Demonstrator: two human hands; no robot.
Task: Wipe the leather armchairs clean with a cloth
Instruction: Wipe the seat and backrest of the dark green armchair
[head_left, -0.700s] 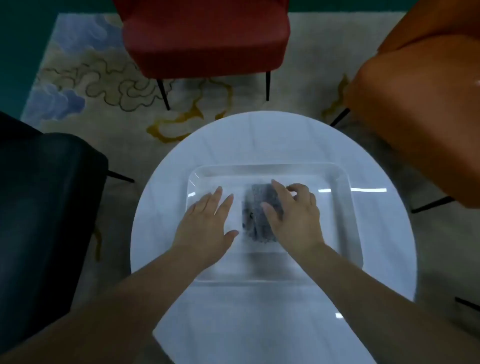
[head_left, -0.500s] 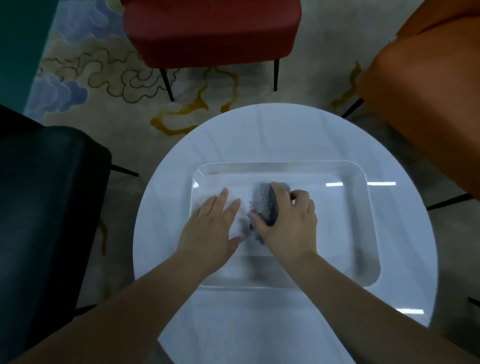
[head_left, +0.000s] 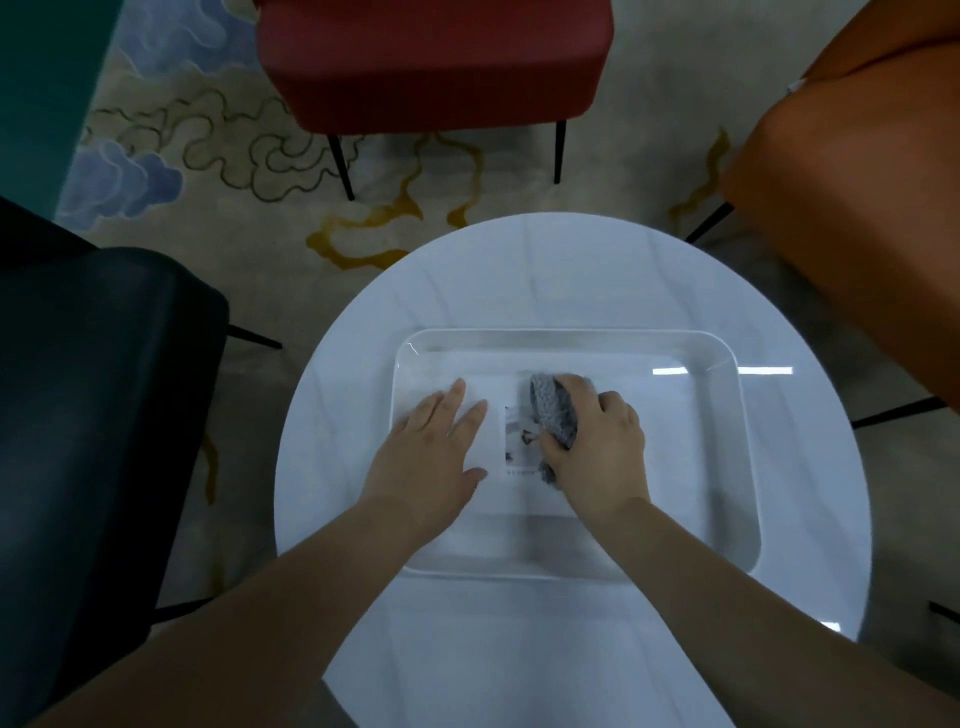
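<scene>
Both bare forearms reach forward over the near rim of the tray (head_left: 566, 335). The left hand (head_left: 428, 457) lies flat inside the tray, palm down, fingers straight and slightly spread. Just to its right, the right hand (head_left: 597, 447) curls its fingers round the grey cloth (head_left: 553, 413), gripping it inside the tray.

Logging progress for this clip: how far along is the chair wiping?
Done: nothing visibly wiped. In hand: right hand grips the grey cloth in the tray; left hand lies flat beside it. Left: the red, orange and black chairs.
</scene>
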